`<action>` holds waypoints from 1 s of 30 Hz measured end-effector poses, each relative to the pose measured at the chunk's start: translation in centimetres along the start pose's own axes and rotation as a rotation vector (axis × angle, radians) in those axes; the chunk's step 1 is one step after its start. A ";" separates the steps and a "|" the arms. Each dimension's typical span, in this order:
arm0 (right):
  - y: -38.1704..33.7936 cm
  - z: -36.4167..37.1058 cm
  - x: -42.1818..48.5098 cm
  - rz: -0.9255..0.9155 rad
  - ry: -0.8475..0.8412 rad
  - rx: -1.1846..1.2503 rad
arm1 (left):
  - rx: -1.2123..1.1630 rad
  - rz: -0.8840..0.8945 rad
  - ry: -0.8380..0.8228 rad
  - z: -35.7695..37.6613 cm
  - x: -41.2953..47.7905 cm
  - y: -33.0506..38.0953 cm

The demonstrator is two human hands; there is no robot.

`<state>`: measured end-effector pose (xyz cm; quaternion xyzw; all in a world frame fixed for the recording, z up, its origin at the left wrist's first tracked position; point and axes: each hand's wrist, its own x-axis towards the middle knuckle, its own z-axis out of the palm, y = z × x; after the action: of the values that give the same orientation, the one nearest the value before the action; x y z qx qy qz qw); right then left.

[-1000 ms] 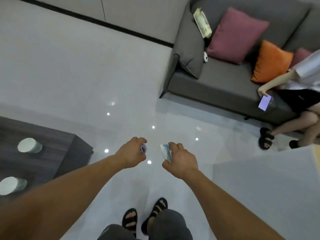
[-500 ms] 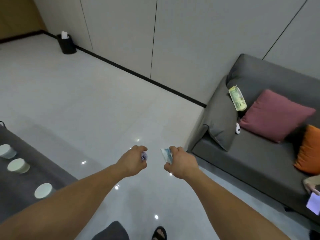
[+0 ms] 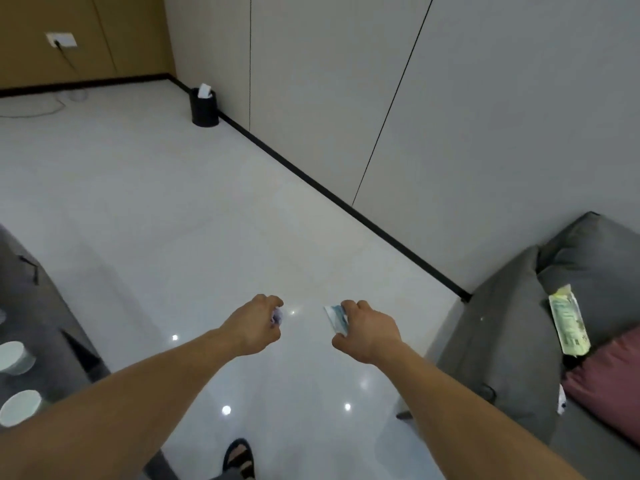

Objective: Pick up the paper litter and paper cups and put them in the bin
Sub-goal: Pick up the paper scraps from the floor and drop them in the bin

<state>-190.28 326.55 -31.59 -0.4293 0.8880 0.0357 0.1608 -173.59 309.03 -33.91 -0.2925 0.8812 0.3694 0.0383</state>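
Note:
My left hand (image 3: 254, 323) grips a small crumpled paper scrap (image 3: 277, 316), only a bluish-white bit showing past the fingers. My right hand (image 3: 367, 329) holds a folded blue-and-white paper piece (image 3: 335, 318). Both hands are held out over the white floor. The black bin (image 3: 204, 107) stands far ahead against the wall, with white paper sticking out of its top. Two white paper cups (image 3: 14, 355) (image 3: 19, 407) stand on the dark table at the left edge. A yellowish-green paper wrapper (image 3: 569, 323) lies on the sofa's arm cushion.
A grey sofa (image 3: 502, 341) with a maroon cushion (image 3: 609, 379) fills the right side. The dark coffee table (image 3: 41, 306) is at the left. A black skirting line runs along the wall to the bin. A cable (image 3: 34, 110) lies on the floor at the far left.
The view has swung left and upward: the sofa and seated person slid out to the right, and the bin came into view ahead. Both hands keep their paper pieces.

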 end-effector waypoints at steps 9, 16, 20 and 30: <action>-4.8 -5.0 17.2 -0.095 -0.041 -0.068 | -0.078 -0.082 0.078 -10.3 12.8 -5.0; -8.6 -10.5 35.6 -0.204 -0.019 -0.077 | -0.053 -0.178 0.152 -19.3 25.8 -9.5; -11.2 -14.4 45.4 -0.270 -0.013 -0.085 | -0.033 -0.236 0.207 -25.2 32.3 -11.7; -23.6 -20.4 68.6 -0.401 -0.016 -0.126 | -0.076 -0.311 0.288 -39.2 47.3 -22.0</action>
<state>-216.95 256.11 -32.20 -0.6065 0.7794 0.0620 0.1447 -194.89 247.36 -32.79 -0.4760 0.8072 0.3464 -0.0426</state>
